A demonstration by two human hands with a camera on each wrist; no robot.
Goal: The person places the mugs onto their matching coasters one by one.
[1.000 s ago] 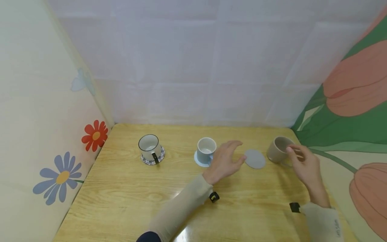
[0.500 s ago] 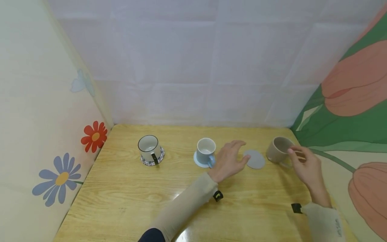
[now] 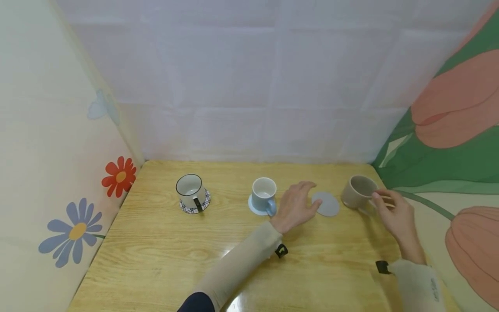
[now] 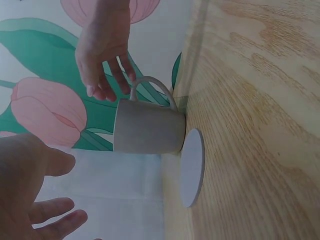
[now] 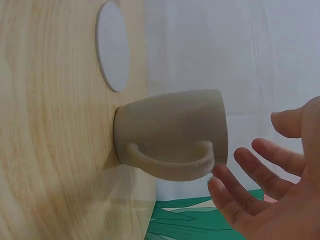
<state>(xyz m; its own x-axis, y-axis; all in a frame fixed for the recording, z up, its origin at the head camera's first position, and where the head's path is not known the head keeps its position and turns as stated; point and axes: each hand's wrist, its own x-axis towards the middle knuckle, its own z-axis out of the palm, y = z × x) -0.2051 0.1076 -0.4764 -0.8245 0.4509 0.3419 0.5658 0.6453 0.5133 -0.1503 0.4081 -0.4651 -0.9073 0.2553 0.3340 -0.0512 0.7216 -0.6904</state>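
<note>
A taupe mug (image 3: 356, 195) stands upright on the table at the right, its handle (image 5: 172, 170) facing the person. My right hand (image 3: 395, 216) hovers at the rim and handle side of this mug with fingers loosely bent; in the right wrist view the fingertips (image 5: 215, 185) lie close to the handle's top, and whether they touch it I cannot tell. To the mug's left lies a round grey coaster (image 3: 328, 204). Between that coaster and a light blue mug (image 3: 262, 199), my left hand (image 3: 294, 207) is held above the table, thumb and fingers spread, holding nothing.
The light blue mug sits on a pale blue coaster (image 3: 255, 210). Farther left, a white mug with a black rim (image 3: 189, 195) stands on a checked coaster (image 3: 187, 210). A white cloth wall (image 3: 241, 86) closes the back; flower-printed walls flank the wooden table (image 3: 156, 251).
My left hand has shifted slightly right, uncovering the light blue mug's handle. The right hand stays by the taupe mug with little movement. The mugs and coasters stay in place; the view has shifted slightly.
</note>
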